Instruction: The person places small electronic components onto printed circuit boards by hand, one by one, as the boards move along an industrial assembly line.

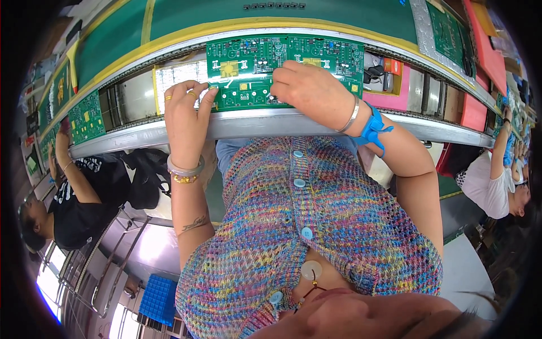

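Green circuit board, wide and studded with small components and yellow patches, lies across the metal rails of a conveyor line that curves through the upper part of the view. Both of the person's hands rest on it. The left hand sits at the board's left edge, fingers curled loosely, thumb and forefinger pinching the near left corner; it wears gold rings, and a pale bangle and a gold bracelet circle the wrist. The right hand lies on top of the board's middle, fingers bent downward and pressing onto the components, knuckles up; whether anything small sits under the fingertips cannot be told. A silver bangle and a blue wrist strap ring that wrist.

More green boards lie farther along the line to the left, just beside the hand of another person in a black shirt. To the right of the board, a pink tray holds small dark parts, and red trays lie beyond it. At the far right a second co-worker in a white shirt reaches up to the line. A blue crate stands on the floor below left.
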`<state>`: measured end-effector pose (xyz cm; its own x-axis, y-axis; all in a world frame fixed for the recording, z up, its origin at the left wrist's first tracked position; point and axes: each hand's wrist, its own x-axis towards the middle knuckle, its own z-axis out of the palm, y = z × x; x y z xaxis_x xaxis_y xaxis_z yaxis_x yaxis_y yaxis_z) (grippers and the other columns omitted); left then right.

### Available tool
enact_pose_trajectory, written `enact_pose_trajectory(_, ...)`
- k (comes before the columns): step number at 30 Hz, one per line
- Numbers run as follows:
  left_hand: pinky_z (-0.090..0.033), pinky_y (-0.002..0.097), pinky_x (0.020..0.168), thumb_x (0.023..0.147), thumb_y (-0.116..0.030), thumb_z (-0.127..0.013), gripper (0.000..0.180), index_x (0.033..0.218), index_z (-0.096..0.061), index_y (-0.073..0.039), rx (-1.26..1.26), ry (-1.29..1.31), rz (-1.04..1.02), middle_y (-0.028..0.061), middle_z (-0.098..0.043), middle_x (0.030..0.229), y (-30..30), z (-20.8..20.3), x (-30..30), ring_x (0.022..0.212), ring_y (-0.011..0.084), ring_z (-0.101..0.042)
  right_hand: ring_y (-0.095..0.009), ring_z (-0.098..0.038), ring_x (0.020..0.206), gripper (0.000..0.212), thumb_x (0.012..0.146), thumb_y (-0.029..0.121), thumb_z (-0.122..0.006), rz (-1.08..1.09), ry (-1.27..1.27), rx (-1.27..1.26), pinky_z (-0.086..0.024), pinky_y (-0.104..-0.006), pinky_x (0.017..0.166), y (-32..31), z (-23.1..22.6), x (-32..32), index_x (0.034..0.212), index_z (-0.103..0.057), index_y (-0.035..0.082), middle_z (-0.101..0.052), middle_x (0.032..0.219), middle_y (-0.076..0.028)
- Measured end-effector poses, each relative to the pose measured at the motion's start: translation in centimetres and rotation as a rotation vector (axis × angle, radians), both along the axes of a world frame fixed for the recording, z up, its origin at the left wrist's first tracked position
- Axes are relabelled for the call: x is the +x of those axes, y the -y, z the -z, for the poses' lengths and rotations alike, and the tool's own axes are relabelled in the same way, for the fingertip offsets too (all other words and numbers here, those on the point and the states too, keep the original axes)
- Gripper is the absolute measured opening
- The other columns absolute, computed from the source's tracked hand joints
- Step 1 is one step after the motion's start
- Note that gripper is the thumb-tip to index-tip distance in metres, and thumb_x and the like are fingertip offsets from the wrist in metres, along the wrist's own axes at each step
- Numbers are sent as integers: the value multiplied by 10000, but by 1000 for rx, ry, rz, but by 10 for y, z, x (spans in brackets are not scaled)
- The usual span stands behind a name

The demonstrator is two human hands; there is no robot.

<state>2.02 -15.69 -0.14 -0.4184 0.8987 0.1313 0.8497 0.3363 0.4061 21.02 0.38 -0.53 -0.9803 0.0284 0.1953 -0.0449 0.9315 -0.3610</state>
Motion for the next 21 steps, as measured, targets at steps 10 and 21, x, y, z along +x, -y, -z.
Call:
enact_pose_trajectory(10,-425,397,796,823,-227,-633,226,807,-687,-8,-42,246,181,136,-606,857,-33,-9,28,872,313,-531,-213,-641,723,258,748,95,-543,93,-13,-157,-523,-320,579,41,-9,7,1004,-563,87,-608,929,-63)
enact_pose_trajectory(21,-430,384,746,839,-271,-609,239,772,-659,-47,167,290,394,108,-578,787,-64,-4,45,824,293,-530,-257,-641,642,147,801,177,-559,500,194,-24,-505,-376,536,25,-3,59,913,-643,130,-657,768,-65)
